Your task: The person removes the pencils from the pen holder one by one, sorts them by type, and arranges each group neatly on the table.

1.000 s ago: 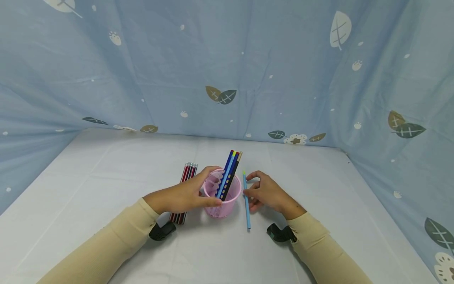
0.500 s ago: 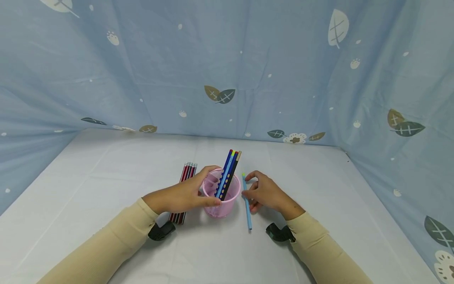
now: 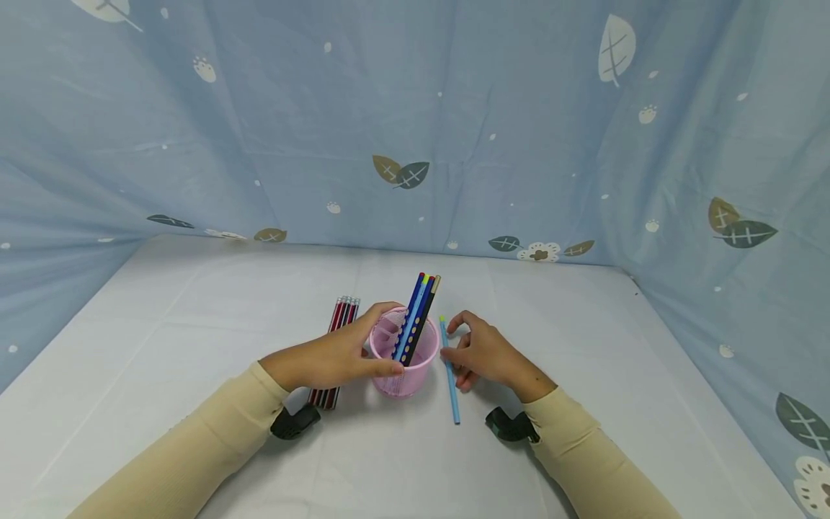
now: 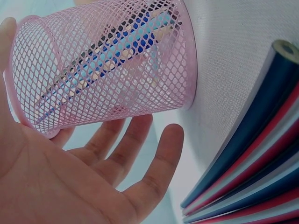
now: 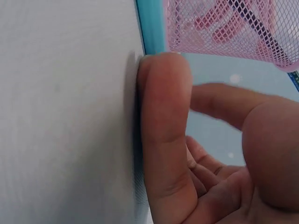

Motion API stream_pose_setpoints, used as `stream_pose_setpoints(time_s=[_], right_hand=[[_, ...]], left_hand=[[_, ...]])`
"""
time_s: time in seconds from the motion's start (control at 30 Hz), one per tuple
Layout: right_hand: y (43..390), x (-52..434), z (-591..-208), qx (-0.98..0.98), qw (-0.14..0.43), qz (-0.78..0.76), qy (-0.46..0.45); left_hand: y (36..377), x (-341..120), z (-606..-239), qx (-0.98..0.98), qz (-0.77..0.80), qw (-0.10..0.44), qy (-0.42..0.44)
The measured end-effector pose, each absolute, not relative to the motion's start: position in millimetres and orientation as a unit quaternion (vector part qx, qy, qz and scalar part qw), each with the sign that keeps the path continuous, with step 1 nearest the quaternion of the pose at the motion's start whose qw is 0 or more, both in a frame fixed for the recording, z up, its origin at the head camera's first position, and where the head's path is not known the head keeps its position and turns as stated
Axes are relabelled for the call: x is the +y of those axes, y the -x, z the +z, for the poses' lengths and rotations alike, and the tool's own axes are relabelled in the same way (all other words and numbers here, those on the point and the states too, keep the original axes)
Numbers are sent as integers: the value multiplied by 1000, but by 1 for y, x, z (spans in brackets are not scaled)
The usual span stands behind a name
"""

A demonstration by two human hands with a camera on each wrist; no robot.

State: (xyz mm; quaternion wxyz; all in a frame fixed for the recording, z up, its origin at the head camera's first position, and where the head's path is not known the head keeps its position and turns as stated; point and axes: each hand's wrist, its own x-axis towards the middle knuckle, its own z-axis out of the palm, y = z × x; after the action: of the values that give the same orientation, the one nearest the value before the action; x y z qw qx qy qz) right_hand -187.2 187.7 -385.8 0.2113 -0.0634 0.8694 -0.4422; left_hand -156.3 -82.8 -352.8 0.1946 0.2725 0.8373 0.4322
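A pink mesh cup [image 3: 402, 371] stands on the white table with several blue pencils [image 3: 418, 306] leaning in it. My left hand [image 3: 346, 355] holds the cup, thumb across its front and forefinger round the back of the rim; in the left wrist view the cup [image 4: 103, 70] sits above my palm [image 4: 88, 172]. A light blue pencil [image 3: 450, 371] lies on the table just right of the cup. My right hand [image 3: 478, 353] rests beside it. In the right wrist view one fingertip [image 5: 163, 93] presses the table against the pencil [image 5: 150, 25].
A bundle of red and dark pencils [image 3: 342, 321] lies left of the cup, partly under my left hand, and shows close up as pencil ends [image 4: 252, 158]. Blue leaf-print cloth [image 3: 415, 122] hangs behind and on both sides of the table [image 3: 194, 303].
The top end of the light blue pencil has shifted slightly left toward the cup under my right fingers. My left hand and the cup have stayed put.
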Motion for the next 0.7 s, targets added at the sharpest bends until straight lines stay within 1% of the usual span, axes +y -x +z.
stream_pose_setpoints(time_s=[0.17,0.3,0.43,0.7], right_hand=[[186,187,-385,873,208,-435,72],[185,185,-382,887,166,-422,90],[183,184,-376,885,116,-441,100],[180,181,-369,838,64,-529,115]], left_hand=[[157,-83,-353,834,436,198,-276],[157,-83,-353,831,440,197,-279],[158,-83,-353,826,445,199,-283],[157,-82,-352,829,443,200,-279]])
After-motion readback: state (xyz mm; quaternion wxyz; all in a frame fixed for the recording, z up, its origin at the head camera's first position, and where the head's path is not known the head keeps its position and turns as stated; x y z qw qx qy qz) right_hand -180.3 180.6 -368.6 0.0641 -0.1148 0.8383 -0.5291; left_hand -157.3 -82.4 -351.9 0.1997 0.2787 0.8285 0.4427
